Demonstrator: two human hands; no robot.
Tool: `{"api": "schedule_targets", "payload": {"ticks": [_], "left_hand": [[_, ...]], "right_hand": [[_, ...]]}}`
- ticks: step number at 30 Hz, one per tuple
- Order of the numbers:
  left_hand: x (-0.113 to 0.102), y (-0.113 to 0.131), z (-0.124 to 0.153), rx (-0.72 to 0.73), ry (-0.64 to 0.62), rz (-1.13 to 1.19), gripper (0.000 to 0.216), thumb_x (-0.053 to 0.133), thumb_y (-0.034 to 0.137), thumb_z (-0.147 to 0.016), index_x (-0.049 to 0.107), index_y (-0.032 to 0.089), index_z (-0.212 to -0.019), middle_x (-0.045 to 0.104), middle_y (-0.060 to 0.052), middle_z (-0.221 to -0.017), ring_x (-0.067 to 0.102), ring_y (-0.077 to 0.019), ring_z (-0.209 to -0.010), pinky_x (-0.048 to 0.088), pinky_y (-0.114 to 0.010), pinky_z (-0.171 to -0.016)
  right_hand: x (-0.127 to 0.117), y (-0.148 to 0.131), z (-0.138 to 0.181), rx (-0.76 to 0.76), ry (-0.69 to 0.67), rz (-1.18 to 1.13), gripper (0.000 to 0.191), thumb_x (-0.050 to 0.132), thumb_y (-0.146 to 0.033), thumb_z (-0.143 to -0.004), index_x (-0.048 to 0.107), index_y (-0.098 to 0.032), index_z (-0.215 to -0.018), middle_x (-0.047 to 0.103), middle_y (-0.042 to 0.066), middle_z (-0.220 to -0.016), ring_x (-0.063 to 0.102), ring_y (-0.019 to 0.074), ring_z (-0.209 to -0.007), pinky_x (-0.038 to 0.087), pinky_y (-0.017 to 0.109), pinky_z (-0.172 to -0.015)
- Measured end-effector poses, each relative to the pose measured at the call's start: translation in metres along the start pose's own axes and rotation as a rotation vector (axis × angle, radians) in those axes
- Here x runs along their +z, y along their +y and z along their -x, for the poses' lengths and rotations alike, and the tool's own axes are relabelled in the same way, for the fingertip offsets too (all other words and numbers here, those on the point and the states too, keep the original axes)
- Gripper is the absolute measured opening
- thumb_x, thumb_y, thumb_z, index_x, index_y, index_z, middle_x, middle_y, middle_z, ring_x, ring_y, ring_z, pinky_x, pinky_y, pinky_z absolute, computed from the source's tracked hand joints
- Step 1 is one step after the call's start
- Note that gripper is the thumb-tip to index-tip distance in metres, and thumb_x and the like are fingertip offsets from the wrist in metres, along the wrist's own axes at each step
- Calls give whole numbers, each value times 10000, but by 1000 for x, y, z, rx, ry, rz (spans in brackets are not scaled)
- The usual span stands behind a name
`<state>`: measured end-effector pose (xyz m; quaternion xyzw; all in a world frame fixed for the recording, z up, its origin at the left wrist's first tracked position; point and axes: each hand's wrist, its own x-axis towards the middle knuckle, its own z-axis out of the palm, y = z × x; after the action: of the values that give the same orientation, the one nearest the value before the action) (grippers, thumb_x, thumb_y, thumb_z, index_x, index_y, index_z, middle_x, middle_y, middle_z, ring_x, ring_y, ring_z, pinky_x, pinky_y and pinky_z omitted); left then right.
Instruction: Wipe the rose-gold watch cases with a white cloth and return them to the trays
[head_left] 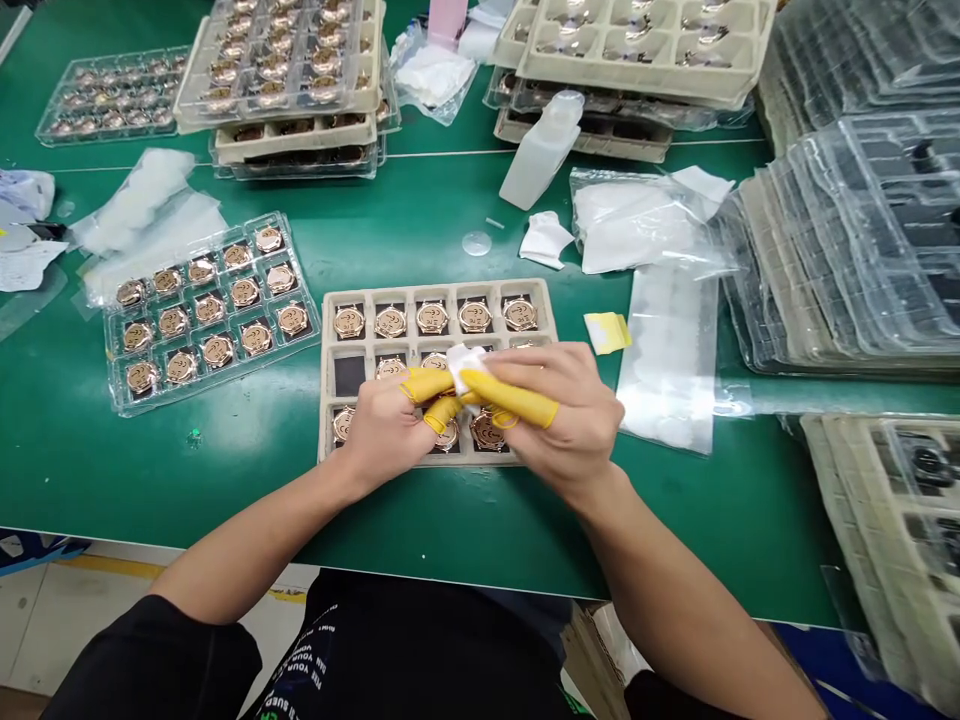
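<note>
Over the middle of a beige tray (555,330), my two hands meet with yellow finger cots on some fingers. My left hand (397,420) is closed in a pinch on what looks like a rose-gold watch case, nearly all of it hidden by fingers and cloth. A folded white wiping cloth (466,368) is gripped by my right hand (566,410) and pressed against that piece. Several rose-gold watch cases (431,317) lie back up in the tray's pockets. One pocket (349,377) at the left of the middle row shows only its dark bottom.
A clear tray of watch cases (217,350) lies at left. Stacked trays (281,70) stand behind, with more stacks (645,60) at back right and clear trays (847,250) at right. A white bottle (541,150), a crumpled wipe (545,238) and a yellow-and-white pad (607,333) lie nearby.
</note>
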<state>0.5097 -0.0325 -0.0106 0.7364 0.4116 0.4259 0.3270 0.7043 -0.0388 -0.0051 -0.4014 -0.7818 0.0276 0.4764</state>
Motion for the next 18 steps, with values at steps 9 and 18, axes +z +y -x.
{"api": "schedule_targets", "payload": {"ticks": [9, 18], "left_hand": [[16, 0, 11, -114, 196, 223, 156, 743, 240, -859, 793, 209, -1003, 805, -51, -919, 762, -181, -801, 638, -298, -743], [11, 1, -2, -302, 272, 479, 256, 854, 392, -766, 781, 193, -910, 798, -55, -945, 759, -181, -894, 647, -338, -886]], "right_hand": [[8, -6, 7, 54, 130, 39, 455, 584, -75, -746, 773, -342, -1063, 807, -14, -915, 765, 205, -813, 575, 353, -693], [-1, -1, 7, 129, 132, 160, 461, 632, -47, -722, 786, -325, -1057, 809, -17, -920, 759, 209, -777, 559, 355, -671]]}}
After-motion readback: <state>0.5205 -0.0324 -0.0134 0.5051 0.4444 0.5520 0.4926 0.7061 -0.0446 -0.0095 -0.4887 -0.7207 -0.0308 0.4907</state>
